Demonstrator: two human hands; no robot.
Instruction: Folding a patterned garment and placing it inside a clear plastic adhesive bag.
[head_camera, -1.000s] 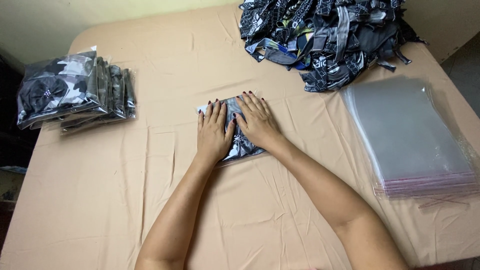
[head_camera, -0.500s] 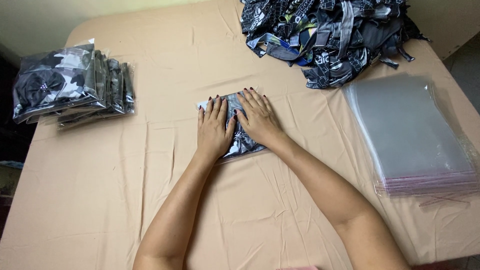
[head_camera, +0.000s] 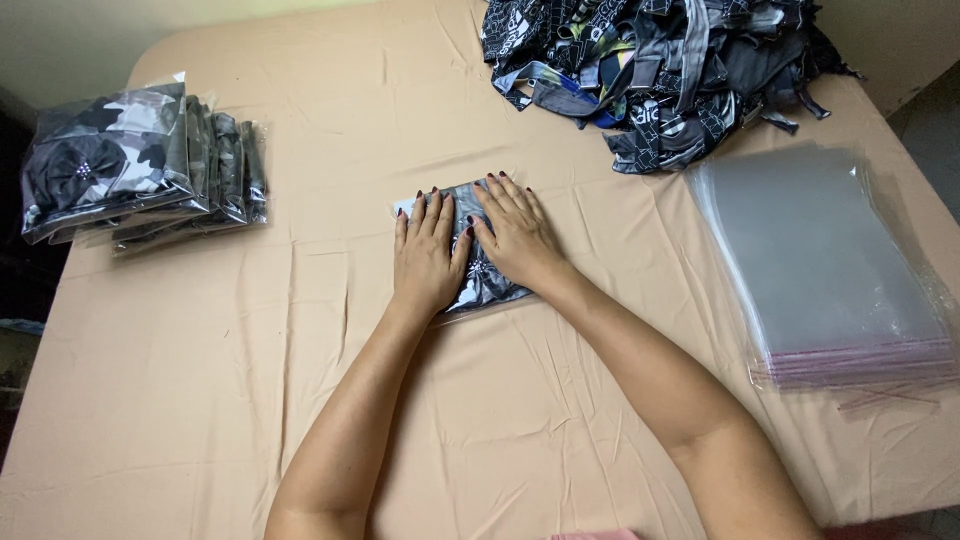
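both hands flat, palms down, side by side on one small bagged garment (head_camera: 478, 285) near the middle of the bed-like surface (head_camera: 200, 400) covered in a tan sheet

left hand (head_camera: 428, 258) lies over the left half of the packet, fingers straight and together, pointing toward the far edge; nothing clasped, just pressing down

right hand (head_camera: 518, 238) lies over the right half, fingers slightly fanned, angled toward the far left; also flat, nothing clasped. thumbs of the two hands are just beside each other over the packet's middle

packet itself: dark grey and black patterned cloth inside clear plastic, mostly hidden under the hands; a corner shows past the fingertips at the far left, and its near edge shows below the palms

near the far left corner: a stack of finished packets (head_camera: 140, 170), same camouflage-like cloth in clear bags, leaning in a row, top one with a dark bow

at the far edge, right of centre: loose heap of black, grey and white patterned garments (head_camera: 650, 70), unbagged

along the right edge: stack of empty clear plastic bags (head_camera: 820, 260), flat, with pinkish strips at the near end

sheet is creased around the forearms
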